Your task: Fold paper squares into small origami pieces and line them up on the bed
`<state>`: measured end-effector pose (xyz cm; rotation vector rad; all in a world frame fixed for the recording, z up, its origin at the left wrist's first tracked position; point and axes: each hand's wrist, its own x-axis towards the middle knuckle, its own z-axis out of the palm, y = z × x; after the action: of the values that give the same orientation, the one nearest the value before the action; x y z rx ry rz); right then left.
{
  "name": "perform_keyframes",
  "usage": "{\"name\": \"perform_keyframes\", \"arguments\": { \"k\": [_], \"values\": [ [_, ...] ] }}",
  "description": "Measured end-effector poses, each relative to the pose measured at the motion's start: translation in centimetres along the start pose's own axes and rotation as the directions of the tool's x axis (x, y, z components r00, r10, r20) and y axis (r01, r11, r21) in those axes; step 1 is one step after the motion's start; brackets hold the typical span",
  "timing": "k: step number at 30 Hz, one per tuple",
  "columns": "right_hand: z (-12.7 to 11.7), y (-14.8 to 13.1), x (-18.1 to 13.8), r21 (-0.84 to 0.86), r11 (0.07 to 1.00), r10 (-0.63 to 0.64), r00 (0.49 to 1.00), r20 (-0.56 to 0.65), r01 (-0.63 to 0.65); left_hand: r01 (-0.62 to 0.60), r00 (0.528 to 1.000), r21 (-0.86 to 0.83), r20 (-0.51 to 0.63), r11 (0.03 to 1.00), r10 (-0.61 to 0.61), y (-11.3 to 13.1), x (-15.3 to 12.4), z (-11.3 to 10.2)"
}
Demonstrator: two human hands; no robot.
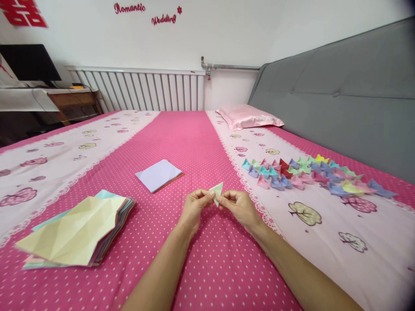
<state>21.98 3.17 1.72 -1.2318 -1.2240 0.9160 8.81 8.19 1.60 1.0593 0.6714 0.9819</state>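
Between my two hands is a small pale green folded paper (218,190), pointed at its top right. My left hand (198,206) pinches its left edge between thumb and fingers. On the other side, my right hand (238,207) grips the lower right part with thumb and forefinger. Part of the paper is hidden behind the fingers. Both hands are just above the pink dotted bedspread (223,268). Beyond them to the left lies a stack of square paper (159,175), lilac on top.
A larger stack of creased paper sheets (78,229), cream on top, lies at the left. Rows of colourful folded paper boats (304,172) stand at the right. Farther back are a pink pillow (248,116), a grey headboard (343,90) and a white radiator (139,88).
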Motion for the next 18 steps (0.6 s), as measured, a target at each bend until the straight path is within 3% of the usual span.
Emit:
{"name": "perform_keyframes", "arguments": {
  "k": [5, 10, 14, 18],
  "values": [
    [0.28, 0.18, -0.12, -0.006, 0.998, 0.060, 0.997, 0.043, -0.060, 0.011, 0.999, -0.085, -0.047, 0.996, -0.015, 0.07, 0.11, 0.08],
    [0.22, -0.03, -0.24, -0.069, 0.998, 0.013, 0.999, 0.034, -0.010, 0.044, 0.998, -0.106, -0.029, 0.993, -0.048, 0.11, 0.01, 0.07],
    [0.16, -0.25, -0.16, 0.043, 0.999, -0.013, 0.998, 0.069, 0.010, 0.096, 0.995, -0.153, -0.023, 0.983, -0.101, 0.42, -0.06, 0.04],
    [-0.02, -0.15, 0.10, 0.148, 0.988, -0.042, 0.999, -0.024, 0.045, 0.132, 0.991, -0.142, 0.012, 0.981, -0.132, 0.61, -0.12, 0.15]
  ]
}}
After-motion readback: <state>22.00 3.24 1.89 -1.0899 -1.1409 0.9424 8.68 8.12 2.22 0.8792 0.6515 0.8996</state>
